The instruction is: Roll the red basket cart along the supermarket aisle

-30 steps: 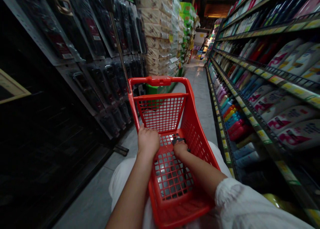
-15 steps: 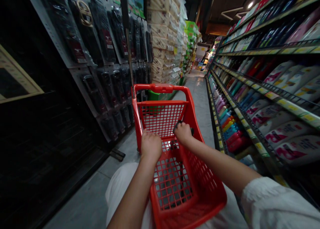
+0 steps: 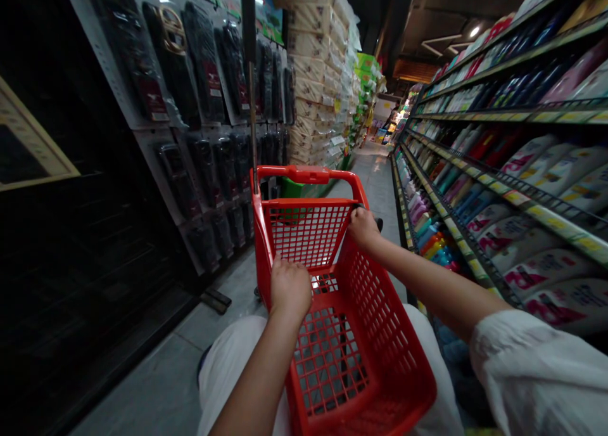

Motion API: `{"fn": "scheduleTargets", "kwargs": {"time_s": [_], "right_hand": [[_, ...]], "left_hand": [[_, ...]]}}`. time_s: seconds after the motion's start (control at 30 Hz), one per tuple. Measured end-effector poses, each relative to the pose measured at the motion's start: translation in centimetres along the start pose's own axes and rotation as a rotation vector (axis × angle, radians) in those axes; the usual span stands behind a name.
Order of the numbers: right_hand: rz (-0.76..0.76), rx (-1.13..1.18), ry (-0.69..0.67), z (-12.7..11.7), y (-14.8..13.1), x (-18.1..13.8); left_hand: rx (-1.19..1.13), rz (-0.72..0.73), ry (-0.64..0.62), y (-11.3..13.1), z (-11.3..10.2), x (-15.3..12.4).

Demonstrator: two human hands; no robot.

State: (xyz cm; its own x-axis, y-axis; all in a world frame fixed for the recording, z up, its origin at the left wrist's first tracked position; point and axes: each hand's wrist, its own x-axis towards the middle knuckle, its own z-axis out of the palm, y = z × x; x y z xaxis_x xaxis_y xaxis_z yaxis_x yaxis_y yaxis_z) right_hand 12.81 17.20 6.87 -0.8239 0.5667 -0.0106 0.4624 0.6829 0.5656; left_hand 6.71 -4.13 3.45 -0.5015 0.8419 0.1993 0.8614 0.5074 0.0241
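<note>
A red plastic shopping cart (image 3: 401,360) with mesh walls and floor stands in front of me, between my knees. My left hand (image 3: 291,288) is closed at its left rim, with the fingertips hidden. At the upper right rim, near the folding mesh flap (image 3: 308,230), my right hand (image 3: 365,228) is closed around a small black object (image 3: 379,224). Its dark ends stick out on both sides of the fist; its kind I cannot make out. No goods show on the visible cart floor.
Packaged black belts (image 3: 202,68) hang on a rack at the left, with a thin metal pole (image 3: 253,106) before it. Stacked wrapped packs (image 3: 313,75) stand beyond. Bottle shelves (image 3: 527,116) line the right. Grey tiled floor (image 3: 373,163) runs ahead.
My right hand has moved up, forward and to the right with the black object, from over the basket to the right rim. My left hand stays at the left rim.
</note>
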Motion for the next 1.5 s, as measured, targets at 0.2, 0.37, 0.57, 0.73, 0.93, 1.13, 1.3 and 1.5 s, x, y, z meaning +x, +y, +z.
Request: {"fn": "scheduleTargets", "kwargs": {"time_s": [0.2,0.37,0.57,0.73,0.93,1.13,1.3,1.5], "right_hand": [[-0.025,0.030,-0.007,0.1,0.2,0.8],[-0.027,0.078,0.013,-0.4,1.4,0.3],[0.031,0.156,0.138,-0.6,4.1,-1.2],[0.042,0.207,0.155,1.7,3.0,-5.0],[0.176,0.255,0.210,1.1,4.3,-2.1],[0.218,0.348,0.180,-0.1,5.9,3.8],[0.150,0.384,0.167,1.0,6.3,3.0],[0.110,0.460,0.168,3.0,5.1,-2.1]], "left_hand": [[-0.025,0.005,0.033,-0.2,0.1,0.0],[0.001,0.024,0.048,-0.6,0.0,-0.2],[-0.016,0.012,0.038,-0.9,-0.1,-0.1],[-0.093,0.010,0.026,-1.0,-0.3,-0.1],[-0.113,-0.009,0.002,-1.0,-0.9,-0.4],[-0.095,-0.023,0.026,-1.0,-0.9,-0.5],[-0.086,-0.004,0.031,-1.3,-0.9,-0.4],[-0.067,0.015,0.023,-1.4,-0.9,-0.4]]}}
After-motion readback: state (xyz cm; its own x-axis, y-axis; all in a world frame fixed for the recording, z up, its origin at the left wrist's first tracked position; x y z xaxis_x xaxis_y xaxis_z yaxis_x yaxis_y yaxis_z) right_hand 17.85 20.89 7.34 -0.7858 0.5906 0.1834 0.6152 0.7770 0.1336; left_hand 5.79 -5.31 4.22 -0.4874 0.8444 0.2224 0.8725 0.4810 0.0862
